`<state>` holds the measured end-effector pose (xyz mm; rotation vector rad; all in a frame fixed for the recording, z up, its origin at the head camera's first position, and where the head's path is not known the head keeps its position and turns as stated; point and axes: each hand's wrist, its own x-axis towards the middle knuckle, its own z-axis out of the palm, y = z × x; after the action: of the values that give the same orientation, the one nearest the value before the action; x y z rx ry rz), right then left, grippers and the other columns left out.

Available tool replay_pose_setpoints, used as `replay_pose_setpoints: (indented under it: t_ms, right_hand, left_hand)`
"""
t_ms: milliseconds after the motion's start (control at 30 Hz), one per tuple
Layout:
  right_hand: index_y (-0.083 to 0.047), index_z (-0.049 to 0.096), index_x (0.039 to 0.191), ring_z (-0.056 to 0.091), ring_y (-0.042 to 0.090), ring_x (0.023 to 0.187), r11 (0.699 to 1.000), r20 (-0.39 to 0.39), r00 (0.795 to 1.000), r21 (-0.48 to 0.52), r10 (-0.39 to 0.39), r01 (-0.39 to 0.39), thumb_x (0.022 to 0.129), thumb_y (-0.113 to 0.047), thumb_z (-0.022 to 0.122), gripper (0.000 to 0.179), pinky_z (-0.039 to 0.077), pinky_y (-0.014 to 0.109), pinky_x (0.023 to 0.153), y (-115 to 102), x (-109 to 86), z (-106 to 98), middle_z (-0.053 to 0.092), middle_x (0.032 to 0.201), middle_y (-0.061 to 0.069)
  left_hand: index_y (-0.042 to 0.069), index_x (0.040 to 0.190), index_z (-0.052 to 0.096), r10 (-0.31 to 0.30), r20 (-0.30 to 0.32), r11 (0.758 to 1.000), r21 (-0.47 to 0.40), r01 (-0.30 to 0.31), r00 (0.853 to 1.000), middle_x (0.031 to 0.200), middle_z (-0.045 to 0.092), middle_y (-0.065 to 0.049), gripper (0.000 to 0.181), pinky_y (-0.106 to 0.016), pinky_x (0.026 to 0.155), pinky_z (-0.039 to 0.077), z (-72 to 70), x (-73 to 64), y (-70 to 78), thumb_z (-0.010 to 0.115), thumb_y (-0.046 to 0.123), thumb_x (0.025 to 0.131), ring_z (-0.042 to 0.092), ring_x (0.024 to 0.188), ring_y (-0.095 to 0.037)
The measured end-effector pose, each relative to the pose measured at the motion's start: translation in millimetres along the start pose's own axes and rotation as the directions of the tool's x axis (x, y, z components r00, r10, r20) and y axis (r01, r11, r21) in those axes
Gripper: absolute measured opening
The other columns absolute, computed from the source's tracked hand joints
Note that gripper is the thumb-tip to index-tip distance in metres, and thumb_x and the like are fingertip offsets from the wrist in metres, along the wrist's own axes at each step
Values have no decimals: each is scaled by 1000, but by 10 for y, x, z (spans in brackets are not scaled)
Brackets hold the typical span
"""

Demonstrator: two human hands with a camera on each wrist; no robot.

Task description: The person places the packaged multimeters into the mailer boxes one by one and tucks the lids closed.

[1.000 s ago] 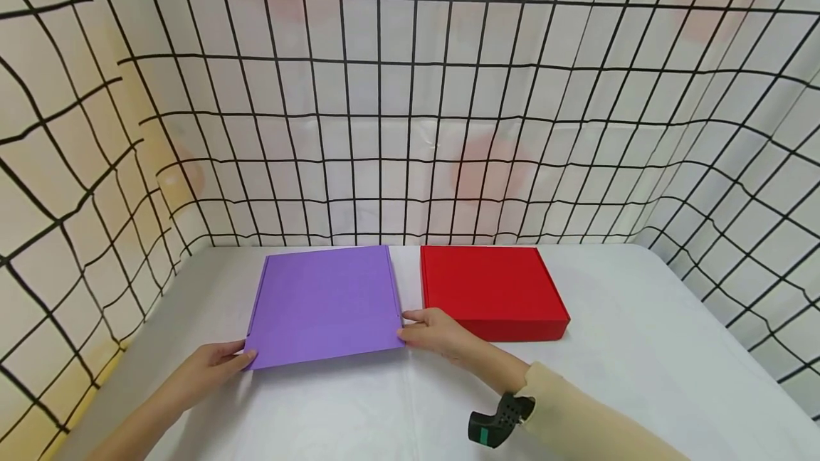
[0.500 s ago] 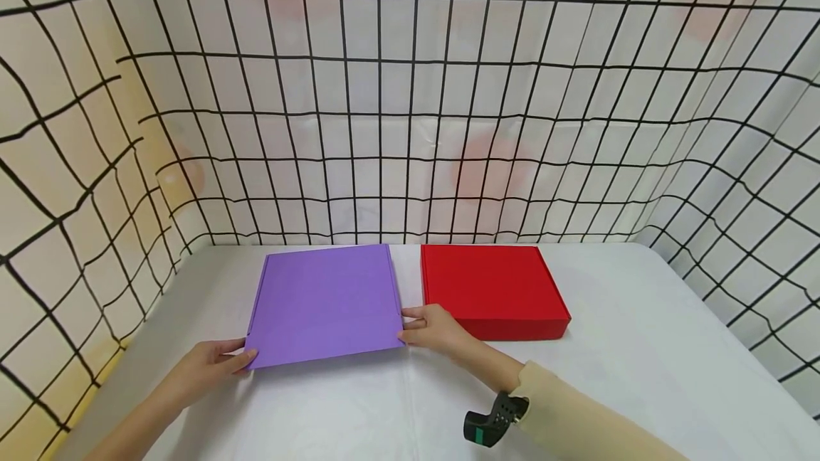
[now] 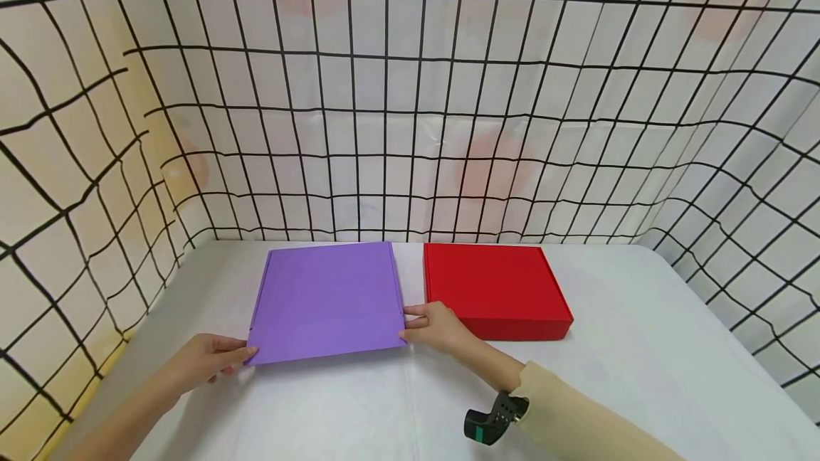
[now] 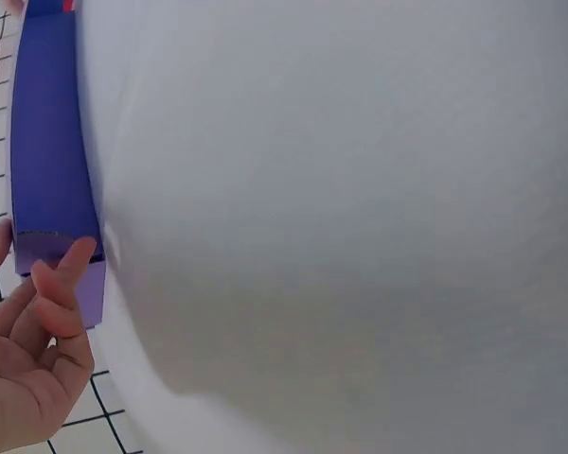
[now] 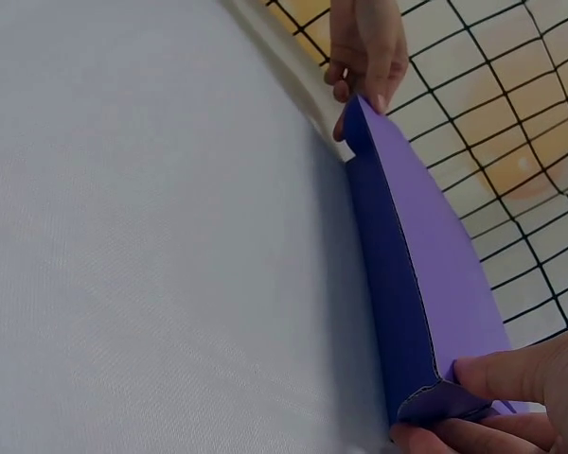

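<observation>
A flat purple cardboard box (image 3: 327, 301) lies at the left of the white table. My left hand (image 3: 198, 365) pinches its front left corner, thumb on top of the lid and fingers beneath. At the front right corner my right hand (image 3: 438, 329) holds the lid edge, thumb near the corner and other fingers along the side. The right wrist view shows the lid's front flap (image 5: 388, 274) folded down, with a small end tab by the right fingers. In the left wrist view, left-hand fingers (image 4: 62, 293) reach under the flap's end. The box's inside is hidden.
A closed red cardboard box (image 3: 493, 279) sits just right of the purple one, close to my right hand. Black wire mesh (image 3: 384, 105) stands behind the table (image 3: 410, 411) and along both sides. A black strap device (image 3: 493, 418) hangs at the right wrist.
The left hand's lower fingers have shifted and now show below the corner. The right hand keeps its hold. The head view has moved slightly; both boxes stay in place.
</observation>
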<state>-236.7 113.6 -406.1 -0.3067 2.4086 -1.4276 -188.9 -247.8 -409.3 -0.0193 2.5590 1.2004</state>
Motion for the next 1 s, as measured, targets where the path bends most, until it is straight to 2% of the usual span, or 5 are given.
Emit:
replay_pose_setpoints:
  t_ms: [200,433,600,900,1000]
  right_hand:
    - [11,51,124,64,30,99,1000,-10,1000,2,11,-11,81,-6,68,50,48,40,89,-10,15,-2,66,104,22]
    - [12,54,120,65,30,95,997,-28,998,-61,-55,53,79,-5,70,47,52,37,83,45,50,15,68,98,22]
    - [12,57,116,68,28,86,982,-63,988,-137,-143,134,78,-2,70,42,55,34,74,95,58,57,69,92,20]
    - [13,58,113,68,27,78,916,-109,948,-310,-299,253,76,1,70,40,55,33,69,118,32,131,69,89,20]
    - [6,50,126,65,26,95,824,-105,918,-490,-382,286,77,-7,72,55,54,34,75,107,-5,132,64,111,17]
  left_hand:
    - [-8,115,60,6,-2,1000,-3,-6,1000,78,63,-1,47,-23,54,40,-21,3,8,60,32,89,49,69,-11]
    - [-14,108,60,132,-92,986,115,-121,987,97,67,-23,43,-36,73,53,42,51,-7,62,24,88,66,85,-26]
    - [3,89,68,168,-193,954,280,-110,967,81,70,-8,28,-35,64,48,85,57,0,67,30,83,65,76,-22]
    - [3,103,60,183,-223,933,347,-97,958,93,66,-11,50,-34,62,47,24,58,5,70,44,76,63,79,-22]
    - [-4,125,49,210,-186,945,289,-151,960,112,61,-25,66,-44,75,51,-2,114,24,65,42,82,62,95,-36]
